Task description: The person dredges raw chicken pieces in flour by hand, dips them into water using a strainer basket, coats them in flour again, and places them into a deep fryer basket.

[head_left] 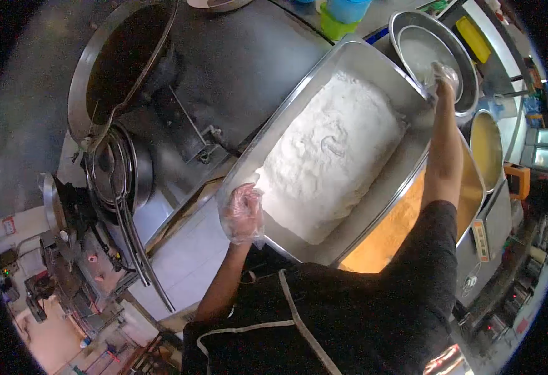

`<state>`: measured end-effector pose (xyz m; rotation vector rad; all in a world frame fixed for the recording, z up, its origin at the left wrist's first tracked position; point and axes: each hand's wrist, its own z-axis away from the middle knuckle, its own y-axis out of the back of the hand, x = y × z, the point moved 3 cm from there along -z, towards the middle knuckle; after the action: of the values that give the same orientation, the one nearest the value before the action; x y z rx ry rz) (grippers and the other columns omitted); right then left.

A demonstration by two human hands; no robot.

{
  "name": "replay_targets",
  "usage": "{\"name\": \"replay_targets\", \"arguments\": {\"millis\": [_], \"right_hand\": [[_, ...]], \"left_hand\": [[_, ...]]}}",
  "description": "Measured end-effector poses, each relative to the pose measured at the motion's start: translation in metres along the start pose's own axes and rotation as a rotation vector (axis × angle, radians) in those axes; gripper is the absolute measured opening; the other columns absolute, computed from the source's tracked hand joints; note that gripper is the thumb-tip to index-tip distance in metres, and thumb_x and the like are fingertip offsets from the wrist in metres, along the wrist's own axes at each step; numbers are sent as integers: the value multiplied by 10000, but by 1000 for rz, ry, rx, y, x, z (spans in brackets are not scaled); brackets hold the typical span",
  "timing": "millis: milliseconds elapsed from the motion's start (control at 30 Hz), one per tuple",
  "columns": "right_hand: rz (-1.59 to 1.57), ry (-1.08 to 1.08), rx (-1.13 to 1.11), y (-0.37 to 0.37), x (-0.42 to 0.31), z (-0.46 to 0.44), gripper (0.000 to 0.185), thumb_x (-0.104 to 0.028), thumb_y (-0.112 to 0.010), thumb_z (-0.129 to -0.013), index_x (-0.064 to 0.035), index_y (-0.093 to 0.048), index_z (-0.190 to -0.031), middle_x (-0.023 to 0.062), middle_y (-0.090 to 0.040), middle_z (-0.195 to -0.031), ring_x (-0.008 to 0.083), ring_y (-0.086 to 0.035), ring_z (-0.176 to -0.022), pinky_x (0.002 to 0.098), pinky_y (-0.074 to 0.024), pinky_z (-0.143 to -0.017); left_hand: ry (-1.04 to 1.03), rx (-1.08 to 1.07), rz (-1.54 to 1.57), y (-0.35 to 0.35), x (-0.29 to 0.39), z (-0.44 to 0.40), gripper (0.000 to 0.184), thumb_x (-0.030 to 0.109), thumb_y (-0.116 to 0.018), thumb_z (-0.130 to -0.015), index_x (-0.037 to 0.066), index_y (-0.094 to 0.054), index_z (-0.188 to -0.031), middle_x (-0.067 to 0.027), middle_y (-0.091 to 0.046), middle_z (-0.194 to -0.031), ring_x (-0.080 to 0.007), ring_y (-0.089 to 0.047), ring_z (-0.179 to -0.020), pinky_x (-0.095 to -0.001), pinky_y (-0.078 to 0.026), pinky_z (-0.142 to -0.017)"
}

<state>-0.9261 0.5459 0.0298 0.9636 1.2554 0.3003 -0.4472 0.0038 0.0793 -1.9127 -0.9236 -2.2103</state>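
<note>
A deep metal tray (pixel 258 140) holds a broad heap of white powder (pixel 324 147). My left hand (pixel 243 211), in a clear plastic glove, is at the tray's near left edge with its fingers curled; what they hold, if anything, is hidden. At the upper right, my right hand (pixel 441 80), also gloved, reaches into a round metal bowl (pixel 468 65) with whitish contents; its fingers are blurred. Beside the white powder, a second tray (pixel 473 187) with orange-yellow powder (pixel 389 219) lies partly under my right arm.
A large pan of dark liquid (pixel 121 56) is at the upper left, with long-handled strainers (pixel 124 206) below it. At the right are a bowl of yellow contents (pixel 486 150) and a scale (pixel 493 228). Green and blue containers (pixel 343 15) stand at the top.
</note>
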Motion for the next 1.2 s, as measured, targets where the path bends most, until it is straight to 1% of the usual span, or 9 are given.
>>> {"name": "replay_targets", "arguments": {"millis": [233,333,400,533,600,733,967,1133,1200], "right_hand": [[-252,423,41,1,-100,169,419,-335,-574,-826,-19,-598,-1100,170,-594,-1102,250,-580,-969,371,-460,-833],[147,566,-653,-53,-132,308,502,-375,-634,-778,-113,-540,-1197,199,-587,-1106,275,-595,-968,374,-459,-867],[193,939,-536,-129,-99,367,530,-409,-665,-726,-67,-590,-1124,176,-604,-1074,293,-577,-947,383,-436,-876],[796,1004,-17,-142,-99,488,561,-454,-677,-717,-91,-568,-1132,157,-541,-1178,301,-529,-1011,410,-408,-906],[317,874,-571,-140,-74,478,464,-442,-636,-762,-98,-586,-1070,126,-603,-1043,263,-587,-863,372,-474,-807],[383,621,-857,-90,-67,455,363,-339,-566,-810,-81,-577,-1065,128,-612,-984,232,-594,-785,327,-487,-687],[498,1122,-455,-162,-35,527,266,-167,-442,-884,-38,-550,-1090,160,-606,-971,220,-598,-786,312,-489,-605],[307,291,-751,-68,-98,479,291,-98,-481,-862,-51,-535,-1144,80,-623,-992,203,-586,-823,329,-486,-711],[143,274,-790,-58,-60,471,294,-105,-510,-845,-57,-547,-1133,76,-627,-975,197,-591,-816,327,-492,-713]], "left_hand": [[-48,-37,106,2,18,-1,211,75,-547,-858,-3,-550,-1055,-87,-599,-915,-151,-567,-832,-283,-457,-784],[-87,-48,167,1,10,-1,201,85,-546,-860,5,-560,-1044,-80,-600,-905,-162,-571,-832,-287,-457,-788],[-110,-47,159,1,9,-2,199,102,-552,-855,10,-568,-1031,-83,-608,-896,-169,-580,-828,-292,-460,-782],[-205,7,25,6,13,-1,199,150,-565,-834,35,-587,-995,-101,-635,-862,-210,-611,-801,-313,-477,-755],[-216,17,-22,9,14,-2,194,161,-568,-818,55,-596,-978,-123,-647,-878,-243,-629,-807,-337,-493,-729],[-311,124,-21,16,18,0,153,157,-554,-820,100,-613,-949,-98,-666,-851,-257,-649,-791,-360,-508,-686],[-364,89,-128,25,25,4,160,200,-565,-825,126,-615,-958,-102,-664,-881,-297,-640,-785,-385,-508,-688],[-345,65,-165,21,18,-2,171,219,-558,-825,128,-614,-958,-103,-665,-878,-299,-641,-787,-400,-506,-695],[-359,58,-80,17,7,-2,169,210,-547,-828,133,-611,-964,-99,-665,-877,-303,-640,-782,-396,-512,-678]]}}
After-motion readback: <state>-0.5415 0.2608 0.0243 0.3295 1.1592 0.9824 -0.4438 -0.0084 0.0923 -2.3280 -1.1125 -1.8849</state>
